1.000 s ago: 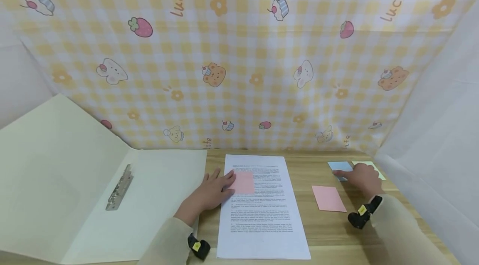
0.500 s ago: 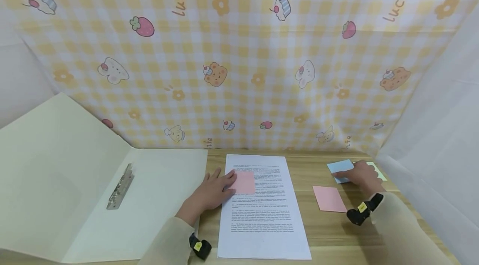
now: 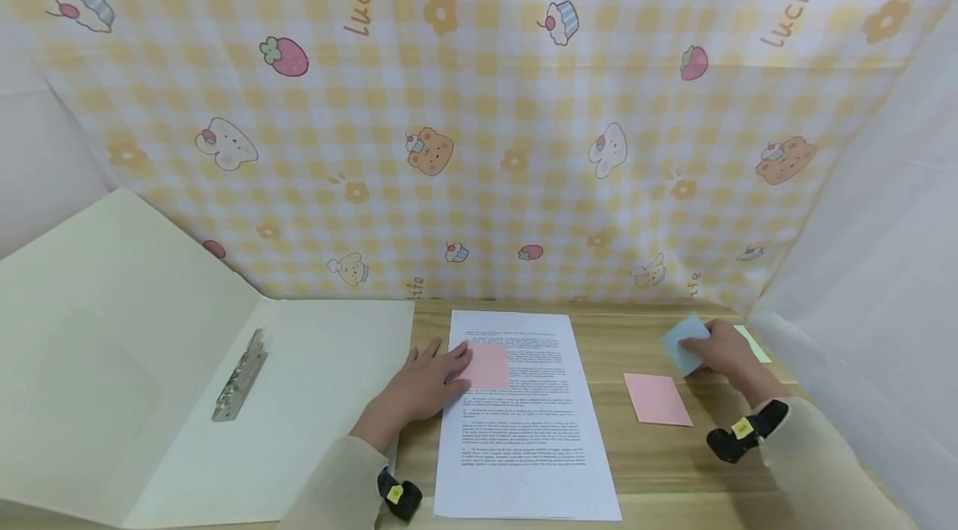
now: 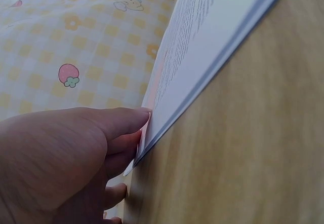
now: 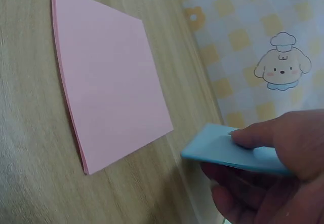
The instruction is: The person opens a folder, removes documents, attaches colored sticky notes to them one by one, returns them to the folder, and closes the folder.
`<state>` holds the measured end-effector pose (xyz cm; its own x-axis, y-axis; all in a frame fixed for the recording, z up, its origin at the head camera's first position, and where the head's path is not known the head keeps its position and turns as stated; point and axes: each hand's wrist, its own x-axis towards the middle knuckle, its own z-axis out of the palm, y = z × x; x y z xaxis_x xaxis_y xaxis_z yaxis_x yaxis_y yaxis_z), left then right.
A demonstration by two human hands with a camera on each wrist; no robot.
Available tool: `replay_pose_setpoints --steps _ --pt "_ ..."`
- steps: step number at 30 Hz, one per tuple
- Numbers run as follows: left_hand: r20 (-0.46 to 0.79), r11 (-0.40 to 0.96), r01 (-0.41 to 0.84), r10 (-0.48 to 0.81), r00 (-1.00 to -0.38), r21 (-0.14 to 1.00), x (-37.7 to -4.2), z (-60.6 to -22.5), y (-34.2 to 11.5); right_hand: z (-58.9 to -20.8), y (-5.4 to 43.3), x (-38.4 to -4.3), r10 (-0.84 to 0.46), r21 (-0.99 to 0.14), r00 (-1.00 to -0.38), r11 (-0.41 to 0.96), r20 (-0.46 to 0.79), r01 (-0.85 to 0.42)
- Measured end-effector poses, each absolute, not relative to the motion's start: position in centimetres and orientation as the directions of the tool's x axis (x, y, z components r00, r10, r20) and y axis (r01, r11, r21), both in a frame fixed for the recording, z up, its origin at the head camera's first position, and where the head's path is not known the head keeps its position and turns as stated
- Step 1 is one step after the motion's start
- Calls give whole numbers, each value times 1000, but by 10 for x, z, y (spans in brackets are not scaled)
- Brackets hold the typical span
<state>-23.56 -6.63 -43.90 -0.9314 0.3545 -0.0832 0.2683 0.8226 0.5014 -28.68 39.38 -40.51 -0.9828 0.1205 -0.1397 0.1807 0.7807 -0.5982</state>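
Observation:
My right hand (image 3: 724, 351) pinches a blue sticky note pad (image 3: 684, 344), thumb on top and fingers underneath. The right wrist view has the blue pad (image 5: 228, 150) tilted above the wooden table. Beside it lies a thick pink sticky note pad (image 5: 109, 79). My left hand (image 3: 428, 380) lies with fingers spread at the left edge of a stack of printed paper (image 3: 524, 480). Its fingertips touch the left side of a pink sticky note (image 3: 488, 367) on the top sheet. In the left wrist view the thumb (image 4: 124, 120) rests at the note's edge.
On the left, a pale folder (image 3: 329, 397) stands opened, its cover raised, with a metal clip (image 3: 241, 376) inside. A green sticky note pad (image 3: 752, 343) is partly hidden behind my right hand. A yellow checked cloth (image 3: 516, 205) hangs along the table's back edge.
My right hand has taken hold of the blue pad, lifted and tilted it off the table, away from the green pad. My left hand has stayed in place.

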Motion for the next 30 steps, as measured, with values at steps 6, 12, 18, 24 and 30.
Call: replay_pose_setpoints --steps 6,12,18,24,30 --pt "-84 826 273 358 -930 493 -238 -444 -66 -396 393 -277 -11 -828 -953 498 -302 256" --pt "-83 828 269 352 -932 492 -240 -447 -67 -390 388 -269 -140 -910 -914 230 -382 345" --pt "-87 825 271 358 -930 497 -240 -448 -68 -399 378 -258 -190 -930 -911 38 -366 365" --pt "-95 825 264 355 -930 500 -239 -445 -67 -408 363 -249 -361 -863 -882 -289 -302 414" --pt "-101 825 252 347 -932 506 -238 -443 -67 -414 345 -248 -580 -730 -803 -490 -134 476"
